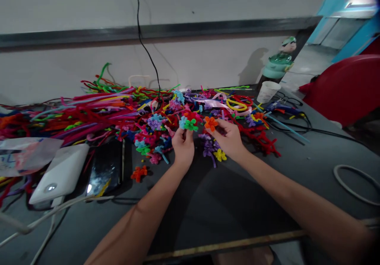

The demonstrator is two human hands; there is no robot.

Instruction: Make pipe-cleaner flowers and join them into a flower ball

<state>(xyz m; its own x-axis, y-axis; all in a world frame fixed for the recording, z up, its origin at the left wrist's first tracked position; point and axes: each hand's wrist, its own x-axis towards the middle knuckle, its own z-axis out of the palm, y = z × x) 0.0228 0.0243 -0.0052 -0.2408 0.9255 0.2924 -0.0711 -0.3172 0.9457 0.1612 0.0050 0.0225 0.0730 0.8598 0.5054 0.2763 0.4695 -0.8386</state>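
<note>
My left hand [183,148] is closed on a small bunch of pipe-cleaner flowers [190,123] in red, green and light blue. Just right of it, my right hand [228,138] pinches an orange pipe-cleaner flower [210,123]. A small gap separates the bunch from the orange flower. Purple flowers [208,148] and a yellow flower [220,155] lie on the dark table below my right hand. Another orange flower [139,173] rests to the left of my left forearm.
Pipe cleaners [97,110] are heaped along the wall. At the left lie a white power bank [61,172], a black phone [106,166] and cables. A paper cup [267,92] and green figure bottle [277,65] stand back right, near a red chair [341,91].
</note>
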